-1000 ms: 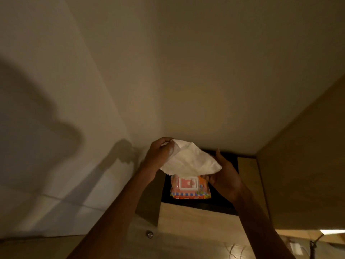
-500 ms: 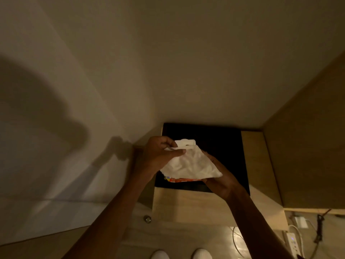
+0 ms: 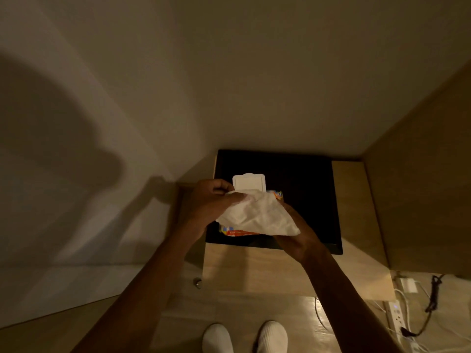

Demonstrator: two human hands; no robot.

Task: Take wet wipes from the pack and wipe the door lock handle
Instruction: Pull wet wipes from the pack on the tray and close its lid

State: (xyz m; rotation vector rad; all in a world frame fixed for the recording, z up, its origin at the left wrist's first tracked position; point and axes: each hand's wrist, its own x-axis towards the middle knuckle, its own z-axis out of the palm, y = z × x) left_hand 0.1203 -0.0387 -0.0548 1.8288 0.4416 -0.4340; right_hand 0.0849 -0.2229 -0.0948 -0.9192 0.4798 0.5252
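Observation:
A white wet wipe (image 3: 257, 217) hangs spread between both hands above the pack. My left hand (image 3: 211, 202) pinches its upper left corner. My right hand (image 3: 299, 234) is under the wipe's lower right part, its fingers hidden by the cloth. The orange wipes pack (image 3: 238, 233) lies on a black surface (image 3: 300, 189), mostly covered by the wipe, with its white lid (image 3: 249, 182) flipped open toward the wall. No door lock handle is in view.
The black surface lies on a light wooden cabinet (image 3: 254, 271) against a pale wall (image 3: 229, 72). A wooden panel (image 3: 428, 174) rises at the right. A power strip (image 3: 396, 315) and cables lie on the floor at the lower right. My white shoes (image 3: 244, 336) stand below.
The view has tilted downward, bringing the floor and shoes in. The hands and wipe have come lower over the pack, and the open white lid now shows behind the wipe.

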